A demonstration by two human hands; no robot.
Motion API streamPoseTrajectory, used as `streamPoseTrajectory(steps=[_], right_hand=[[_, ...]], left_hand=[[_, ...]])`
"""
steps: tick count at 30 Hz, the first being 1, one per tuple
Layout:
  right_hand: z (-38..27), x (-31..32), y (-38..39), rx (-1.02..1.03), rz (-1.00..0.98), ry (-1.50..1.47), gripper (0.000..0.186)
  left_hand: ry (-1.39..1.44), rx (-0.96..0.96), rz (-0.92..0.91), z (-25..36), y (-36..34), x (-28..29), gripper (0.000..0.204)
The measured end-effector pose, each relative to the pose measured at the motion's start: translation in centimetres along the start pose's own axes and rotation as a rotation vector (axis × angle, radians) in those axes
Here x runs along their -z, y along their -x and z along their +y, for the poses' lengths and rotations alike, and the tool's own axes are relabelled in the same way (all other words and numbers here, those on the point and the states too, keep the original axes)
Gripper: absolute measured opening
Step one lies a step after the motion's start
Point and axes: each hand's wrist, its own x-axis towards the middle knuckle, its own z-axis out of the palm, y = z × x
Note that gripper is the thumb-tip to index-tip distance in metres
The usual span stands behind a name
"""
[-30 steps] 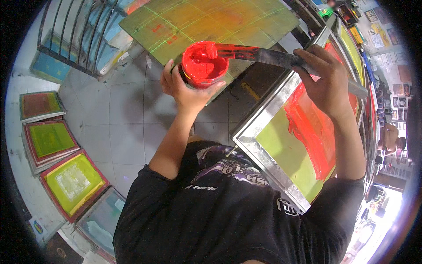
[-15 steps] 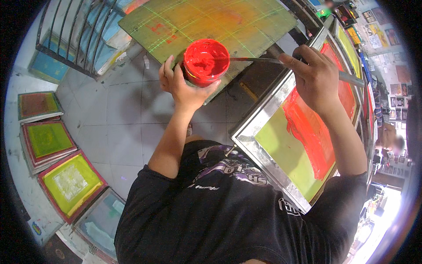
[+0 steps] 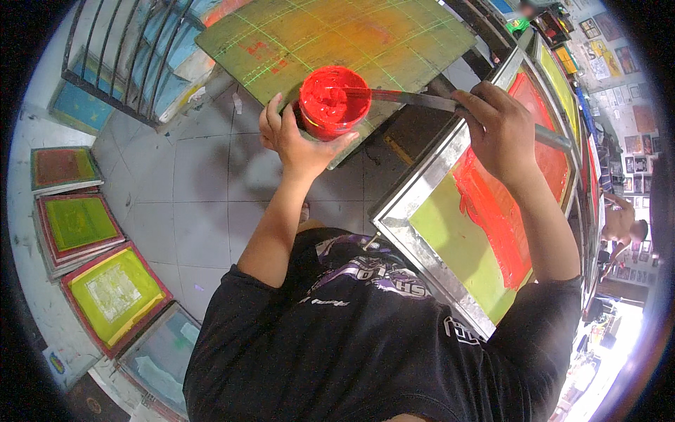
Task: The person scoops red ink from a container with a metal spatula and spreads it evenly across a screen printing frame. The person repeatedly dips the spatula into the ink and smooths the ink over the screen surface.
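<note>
My left hand (image 3: pixel 299 141) is wrapped round the near left side of a tub of red ink (image 3: pixel 330 125), which it holds tilted so the thick ink inside shows. My right hand (image 3: pixel 496 130) grips a long flat metal spatula (image 3: pixel 422 100) by its middle, and the handle end sticks out beyond the fist. The blade reaches left over the tub's rim, its red-smeared tip in the ink. Below my right forearm lies a metal-framed printing screen (image 3: pixel 443 235) with a broad streak of red ink (image 3: pixel 496 225) across its yellow-green mesh.
Beyond the tub is a green board (image 3: pixel 295 42) with grid lines and orange stains. Several framed screens (image 3: pixel 116 295) lean along the left, below a black metal rack (image 3: pixel 130 63). Grey floor tiles (image 3: pixel 200 169) show between. A person (image 3: pixel 622 221) is at the far right.
The spatula blade has turned to show more of its flat side, and its tip has shifted within the ink. The tub has moved slightly right and nearer.
</note>
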Motion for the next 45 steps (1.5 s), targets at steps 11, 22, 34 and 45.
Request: streamPoseTrajectory(steps=[11, 22, 34, 45], right_hand=[[-0.7, 0.4, 0.2, -0.070, -0.240, 0.006, 0.012], [-1.4, 1.6, 0.0, -0.206, -0.402, -0.035, 0.012], [-3.1, 0.6, 2.4, -0.049, -0.365, 0.002, 0.051], [-5.5, 3.9, 1.8, -0.026, -0.580, 0.129, 0.059]], left_hand=[[-0.045, 0.076, -0.094, 1.5, -1.2, 0.2, 0.094], [-0.064, 0.109, -0.001, 2.3, -1.0, -0.7, 0.084], [0.075, 0.185, -0.039, 2.0, -0.8, -1.2, 0.083], [-0.007, 0.161, -0.057, 2.2, -0.9, -0.7, 0.083]])
